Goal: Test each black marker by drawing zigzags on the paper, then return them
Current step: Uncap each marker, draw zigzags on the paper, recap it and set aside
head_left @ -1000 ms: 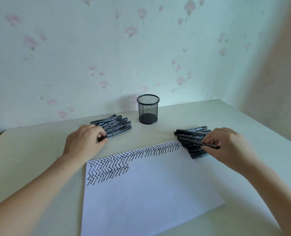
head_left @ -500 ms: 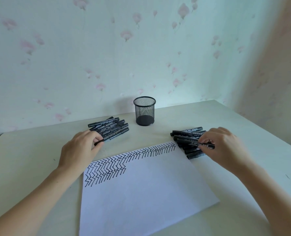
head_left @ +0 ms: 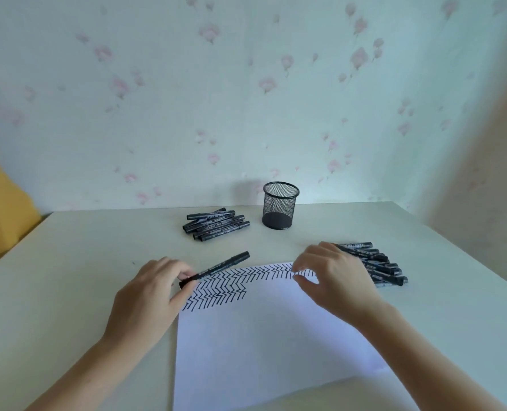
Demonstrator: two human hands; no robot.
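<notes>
My left hand (head_left: 150, 295) pinches a capped black marker (head_left: 216, 269) over the paper's (head_left: 264, 345) zigzags (head_left: 231, 284). Behind lie a marker pile (head_left: 216, 223) and the mesh cup (head_left: 280, 205). My right hand (head_left: 333, 275) hovers empty, fingers loosely curled, beside the right pile (head_left: 379, 266) on the surface (head_left: 83, 262).

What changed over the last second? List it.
The left hand took one marker from the left pile and brought it to the paper. The right hand let go of the marker it pinched, left it on the right pile, and moved over the paper, empty. The mesh cup and the zigzags are unchanged.
</notes>
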